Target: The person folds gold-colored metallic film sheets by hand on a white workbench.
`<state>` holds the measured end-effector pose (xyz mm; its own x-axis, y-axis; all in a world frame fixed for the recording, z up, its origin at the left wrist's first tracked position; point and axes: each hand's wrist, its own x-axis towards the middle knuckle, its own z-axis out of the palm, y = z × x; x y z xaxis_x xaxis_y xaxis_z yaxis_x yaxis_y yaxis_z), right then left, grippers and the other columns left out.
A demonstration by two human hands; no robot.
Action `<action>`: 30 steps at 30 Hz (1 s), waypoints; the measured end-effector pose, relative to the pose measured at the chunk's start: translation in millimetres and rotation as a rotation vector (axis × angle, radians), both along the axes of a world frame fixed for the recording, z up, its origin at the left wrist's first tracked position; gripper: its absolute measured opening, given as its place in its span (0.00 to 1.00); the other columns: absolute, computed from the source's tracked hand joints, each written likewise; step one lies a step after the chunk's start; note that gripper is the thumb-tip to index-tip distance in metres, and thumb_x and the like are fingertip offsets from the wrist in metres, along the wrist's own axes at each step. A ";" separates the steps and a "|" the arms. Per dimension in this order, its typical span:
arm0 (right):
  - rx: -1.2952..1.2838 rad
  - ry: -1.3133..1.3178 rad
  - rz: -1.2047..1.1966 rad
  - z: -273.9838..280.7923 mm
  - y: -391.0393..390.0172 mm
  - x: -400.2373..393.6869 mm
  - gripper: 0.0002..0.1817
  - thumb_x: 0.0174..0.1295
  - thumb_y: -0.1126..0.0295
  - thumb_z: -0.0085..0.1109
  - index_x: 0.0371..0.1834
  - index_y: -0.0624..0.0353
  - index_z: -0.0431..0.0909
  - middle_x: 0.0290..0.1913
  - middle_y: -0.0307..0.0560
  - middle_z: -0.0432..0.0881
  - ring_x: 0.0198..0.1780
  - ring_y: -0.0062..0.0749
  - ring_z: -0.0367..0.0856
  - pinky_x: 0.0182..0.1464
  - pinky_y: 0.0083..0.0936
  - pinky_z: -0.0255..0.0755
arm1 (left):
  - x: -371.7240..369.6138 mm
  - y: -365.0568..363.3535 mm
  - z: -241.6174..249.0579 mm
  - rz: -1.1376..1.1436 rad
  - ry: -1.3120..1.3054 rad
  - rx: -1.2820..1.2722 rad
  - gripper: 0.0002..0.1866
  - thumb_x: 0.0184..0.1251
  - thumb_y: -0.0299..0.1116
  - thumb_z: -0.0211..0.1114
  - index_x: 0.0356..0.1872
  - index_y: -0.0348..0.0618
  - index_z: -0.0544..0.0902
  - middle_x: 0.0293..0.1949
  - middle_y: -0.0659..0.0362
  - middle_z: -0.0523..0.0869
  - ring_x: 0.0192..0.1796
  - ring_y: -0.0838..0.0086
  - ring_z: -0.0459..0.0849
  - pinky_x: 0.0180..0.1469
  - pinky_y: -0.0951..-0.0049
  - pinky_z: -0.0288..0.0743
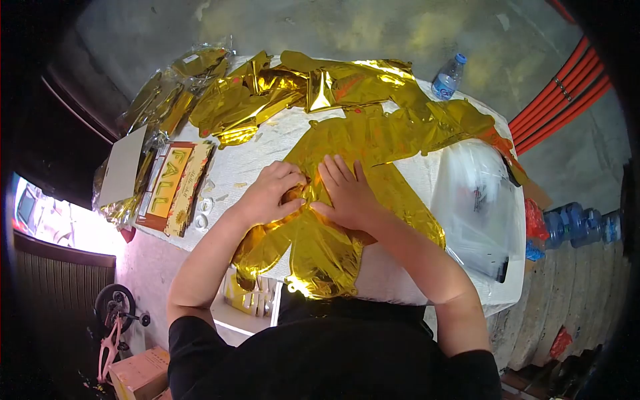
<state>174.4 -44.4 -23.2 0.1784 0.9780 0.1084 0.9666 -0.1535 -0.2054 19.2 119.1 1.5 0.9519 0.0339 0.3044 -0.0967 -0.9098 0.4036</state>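
A flat gold foil balloon (400, 193) lies spread over the front of the table, its lower end reaching the edge nearest me. My left hand (270, 192) has its fingers curled into a crumpled fold of this foil. Beside it, my right hand (350, 197) rests flat on the foil with its fingers spread. The thumbs almost meet at the fold. More gold foil balloons (267, 90) lie flat across the back of the table, partly overlapping.
A printed "FALL" card (172, 183), a white card (122, 165) and bagged gold foil (157, 97) sit on the left. White tape rolls (202, 221) are near them. Clear plastic bags (473, 200) and a water bottle (449, 77) stand right on the white-covered table (233, 167).
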 end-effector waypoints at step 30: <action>0.146 0.007 -0.044 -7.8 0.0 -6.9 0.47 0.60 0.41 0.51 0.71 0.69 0.53 0.73 0.61 0.53 0.76 0.53 0.47 0.69 0.64 0.41 | 142.4 10.0 -27.0 -0.018 -0.044 -0.329 0.09 0.59 0.27 0.64 0.40 0.39 0.80 0.42 0.55 0.75 0.43 0.66 0.78 0.47 0.71 0.73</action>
<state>167.6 -44.5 -31.0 0.2218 0.9431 0.2476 0.9580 -0.1634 -0.2355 161.6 129.1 -25.5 0.9396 0.1201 0.3206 -0.1357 -0.7291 0.6708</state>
